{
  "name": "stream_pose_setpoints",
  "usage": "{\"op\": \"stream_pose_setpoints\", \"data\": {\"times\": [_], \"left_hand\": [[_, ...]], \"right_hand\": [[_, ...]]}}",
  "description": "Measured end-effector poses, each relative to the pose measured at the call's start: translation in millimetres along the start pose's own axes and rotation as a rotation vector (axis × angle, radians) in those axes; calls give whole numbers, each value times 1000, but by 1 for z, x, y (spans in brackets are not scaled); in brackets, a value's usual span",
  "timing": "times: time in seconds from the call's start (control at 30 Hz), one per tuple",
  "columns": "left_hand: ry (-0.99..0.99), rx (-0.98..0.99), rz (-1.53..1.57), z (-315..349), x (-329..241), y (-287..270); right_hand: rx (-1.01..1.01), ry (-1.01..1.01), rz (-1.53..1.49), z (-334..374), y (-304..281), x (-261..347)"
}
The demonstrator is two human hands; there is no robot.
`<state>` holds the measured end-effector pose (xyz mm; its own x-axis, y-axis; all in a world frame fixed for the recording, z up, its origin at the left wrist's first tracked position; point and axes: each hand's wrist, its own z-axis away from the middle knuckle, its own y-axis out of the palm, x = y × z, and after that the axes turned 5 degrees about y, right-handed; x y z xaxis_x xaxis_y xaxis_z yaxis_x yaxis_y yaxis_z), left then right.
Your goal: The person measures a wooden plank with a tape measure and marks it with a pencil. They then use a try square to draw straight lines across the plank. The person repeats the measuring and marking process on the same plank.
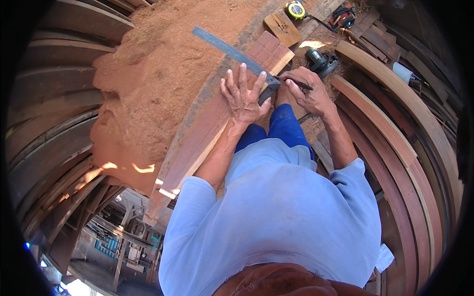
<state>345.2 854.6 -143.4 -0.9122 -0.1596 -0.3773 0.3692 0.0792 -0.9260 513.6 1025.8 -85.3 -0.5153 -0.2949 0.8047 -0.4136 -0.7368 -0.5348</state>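
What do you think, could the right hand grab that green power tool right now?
Probably yes: the green power tool lies just past the right hand, and nothing seems to block the way. But that hand is holding a dark pen-like tool, which might need putting down first.

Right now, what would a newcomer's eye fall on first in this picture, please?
Probably the pale blue shirt, which fills the lower middle. Above it, the left hand rests on a metal square laid across a reddish board, and the right hand holds a dark, pen-like tool near the square's corner. A yellow tape measure lies near the top edge, right of centre.
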Motion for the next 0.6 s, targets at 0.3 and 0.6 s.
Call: {"op": "stream_pose_setpoints", "data": {"times": [0.3, 0.6], "left_hand": [[-11, 53, 51, -2, 0, -2], [-38, 84, 9, -7, -3, -7]], "right_hand": [[-45, 283, -397, 6, -5, 5], [-152, 247, -489, 0, 2, 6]]}}
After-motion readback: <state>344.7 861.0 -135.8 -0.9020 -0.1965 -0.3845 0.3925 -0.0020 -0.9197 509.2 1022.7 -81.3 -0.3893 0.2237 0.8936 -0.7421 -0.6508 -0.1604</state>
